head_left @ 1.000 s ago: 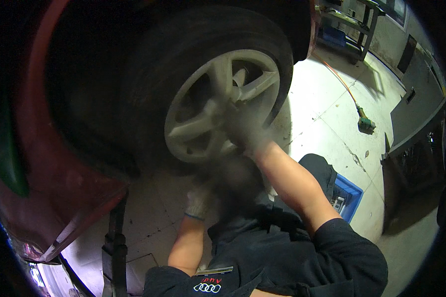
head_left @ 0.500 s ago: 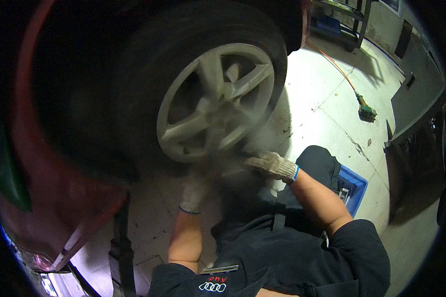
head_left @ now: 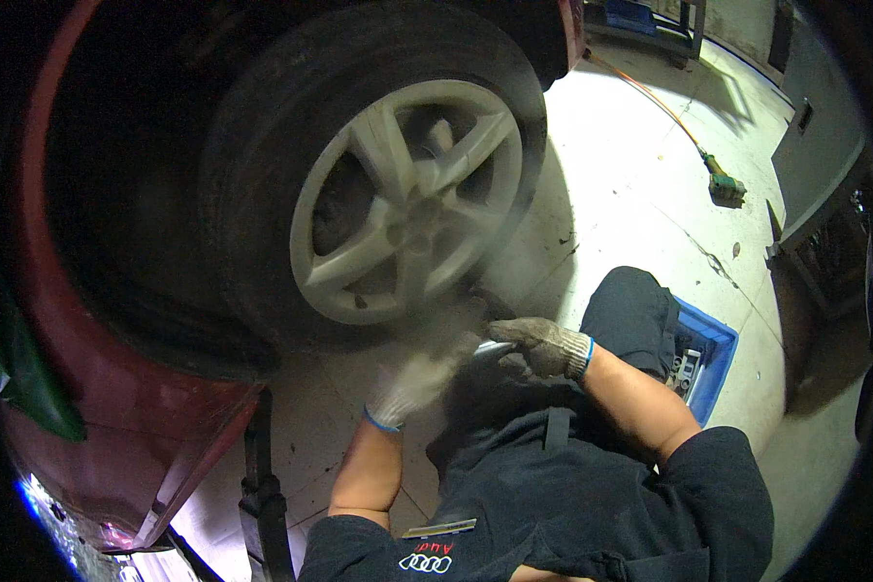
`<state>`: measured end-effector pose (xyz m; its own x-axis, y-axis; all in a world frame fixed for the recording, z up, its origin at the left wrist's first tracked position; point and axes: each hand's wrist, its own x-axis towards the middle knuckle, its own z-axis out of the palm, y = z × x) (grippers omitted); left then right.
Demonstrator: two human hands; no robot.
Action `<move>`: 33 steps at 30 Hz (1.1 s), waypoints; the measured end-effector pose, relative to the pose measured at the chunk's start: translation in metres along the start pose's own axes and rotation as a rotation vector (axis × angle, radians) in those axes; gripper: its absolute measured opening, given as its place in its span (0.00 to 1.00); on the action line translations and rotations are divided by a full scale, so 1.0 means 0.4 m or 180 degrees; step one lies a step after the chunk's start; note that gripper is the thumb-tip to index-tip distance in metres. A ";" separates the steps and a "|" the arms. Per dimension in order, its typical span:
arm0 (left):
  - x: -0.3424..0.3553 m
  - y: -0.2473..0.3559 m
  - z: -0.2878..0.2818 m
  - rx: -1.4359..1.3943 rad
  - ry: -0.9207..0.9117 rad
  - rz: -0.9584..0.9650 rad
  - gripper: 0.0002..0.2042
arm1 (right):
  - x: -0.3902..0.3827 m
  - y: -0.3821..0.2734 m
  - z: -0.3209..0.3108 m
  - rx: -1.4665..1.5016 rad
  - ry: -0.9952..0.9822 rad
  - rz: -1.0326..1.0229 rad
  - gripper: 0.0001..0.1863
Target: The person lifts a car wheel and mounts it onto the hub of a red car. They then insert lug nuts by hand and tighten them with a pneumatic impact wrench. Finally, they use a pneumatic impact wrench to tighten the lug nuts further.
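Observation:
A car wheel (head_left: pixel 412 236) with a pale five-spoke rim and black tyre (head_left: pixel 252 145) stands upright in front of me. Just below it, my gloved right hand (head_left: pixel 545 346) is closed around a silver bar-like metal piece (head_left: pixel 496 347), whose full shape is hidden. My gloved left hand (head_left: pixel 425 376) reaches in from the other side, close to the metal piece. A hazy smear over this spot blurs the left fingers, so their grip cannot be made out. Both knitted gloves have blue cuffs. A dark shape by the tyre's lower edge is too dim to name.
A red car body panel (head_left: pixel 155 403) curves along the left, with a green cover (head_left: pixel 34 373) on it. A black lift arm (head_left: pixel 264 485) stands below. A blue tray (head_left: pixel 713 361) with metal parts sits beside my right leg. A green tool (head_left: pixel 724 184) on an orange hose lies on the floor.
My left hand has moved up and right, closer to my right hand. The silver metal piece shows more clearly between them. The whole view has shifted slightly.

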<state>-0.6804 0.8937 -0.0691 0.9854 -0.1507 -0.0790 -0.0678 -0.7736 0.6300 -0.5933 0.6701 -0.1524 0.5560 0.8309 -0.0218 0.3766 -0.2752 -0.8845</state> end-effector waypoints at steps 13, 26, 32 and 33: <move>0.272 0.027 -0.168 0.2916 0.1851 -0.0307 0.34 | 0.264 0.353 0.070 -0.1180 0.1577 0.0057 0.18; 0.425 0.042 -0.288 0.1540 0.1370 -0.0273 0.46 | 0.372 0.128 -0.060 -0.0734 0.1998 0.0612 0.19; 0.441 0.021 -0.295 0.2131 0.1341 -0.0158 0.49 | 0.390 0.119 0.005 -0.0681 0.2841 -0.0035 0.18; 0.441 0.020 -0.295 0.1931 0.1326 -0.0217 0.49 | 0.406 0.118 0.011 -0.0665 0.2671 0.0243 0.18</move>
<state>-0.4888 0.9336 0.0132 0.9599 0.0627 0.2733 0.0404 -0.9954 0.0866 -0.4886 0.7941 -0.1995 0.9171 0.1980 0.3461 0.3987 -0.4673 -0.7891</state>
